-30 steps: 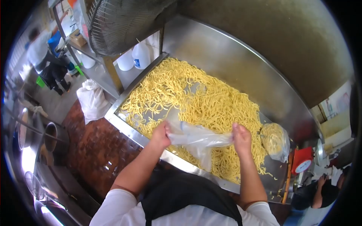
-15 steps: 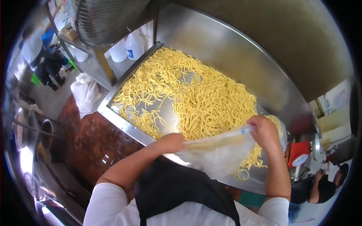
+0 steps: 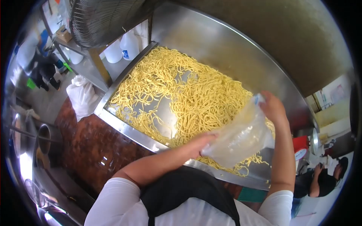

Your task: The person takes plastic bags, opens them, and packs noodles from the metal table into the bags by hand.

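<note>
Swinging the clear plastic bag point(image 3: 237, 139) from a near-level stretch to a slant, lifting its far end with the right hand point(image 3: 272, 107) and bringing the left hand point(image 3: 201, 145) farther right. Clamping both hands on the bag now, the right at its upper end by a small blue mark, the left at its lower end, with some left fingers out of sight. Spreading the plastic diagonally over the right part of the noodles, but not making out any clear opening in it.

Leaning over a long metal tray point(image 3: 126, 130), facing a broad bed of yellow noodles point(image 3: 203, 98) with patches of bare metal toward the left. Working below a big fan point(image 3: 102, 20) at the upper left. Sharing the room with a person in black point(image 3: 320, 180) past the right arm and another person point(image 3: 32, 60) in the far left background. Having a white sack point(image 3: 82, 98) beyond the tray's left end, a red scale point(image 3: 299, 145) just beside the right forearm, and a white jug point(image 3: 129, 46) on the shelf. Blocking the tray's right end from view with bag and forearm, hiding anything behind.
</note>
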{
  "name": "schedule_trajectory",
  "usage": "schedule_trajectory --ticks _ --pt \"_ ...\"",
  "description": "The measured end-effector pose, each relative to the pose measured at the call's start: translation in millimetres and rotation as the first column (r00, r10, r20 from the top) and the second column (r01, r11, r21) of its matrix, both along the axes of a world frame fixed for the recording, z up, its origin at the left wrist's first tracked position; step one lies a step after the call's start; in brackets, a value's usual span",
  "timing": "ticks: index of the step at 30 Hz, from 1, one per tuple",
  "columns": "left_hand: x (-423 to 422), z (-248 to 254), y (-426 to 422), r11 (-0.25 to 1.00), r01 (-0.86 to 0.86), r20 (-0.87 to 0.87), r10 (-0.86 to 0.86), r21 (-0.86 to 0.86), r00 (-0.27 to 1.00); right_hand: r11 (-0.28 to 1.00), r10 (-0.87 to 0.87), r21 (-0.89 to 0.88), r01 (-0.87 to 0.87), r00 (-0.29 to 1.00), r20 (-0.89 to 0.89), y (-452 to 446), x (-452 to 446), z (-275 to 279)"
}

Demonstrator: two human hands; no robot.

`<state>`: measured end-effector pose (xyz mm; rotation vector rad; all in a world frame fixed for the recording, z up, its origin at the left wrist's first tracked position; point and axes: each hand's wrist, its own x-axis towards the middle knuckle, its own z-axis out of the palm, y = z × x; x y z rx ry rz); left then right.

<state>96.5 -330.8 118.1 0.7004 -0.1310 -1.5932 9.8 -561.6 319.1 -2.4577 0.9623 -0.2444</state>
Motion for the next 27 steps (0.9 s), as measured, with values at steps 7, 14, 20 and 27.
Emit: schedule_trajectory --ticks 7,14,20,27 --pt "-8.4 3.8 23.7 0.957 0.222 -0.274 -0.166 0.188 0.947 0.655 0.430 -0.233 -0.719 0.608 -0.667 115.5 57.6 -61.2" --pt "-13.2 -48.5 36.9 0.948 0.202 -0.344 -0.110 0.245 0.933 0.716 0.394 -0.335 -0.612 0.752 -0.529 72.9 91.4 -197.1" --pt "1.2 -47.2 59.1 0.971 0.181 -0.296 -0.128 0.157 0.947 0.913 0.215 -0.230 -0.336 0.878 -0.429 1.4 203.1 -240.0" --pt "-11.9 -78.8 57.2 0.950 0.054 -0.359 0.064 0.307 0.931 0.999 0.050 0.030 -0.042 0.917 -0.395 -34.1 238.4 -218.7"
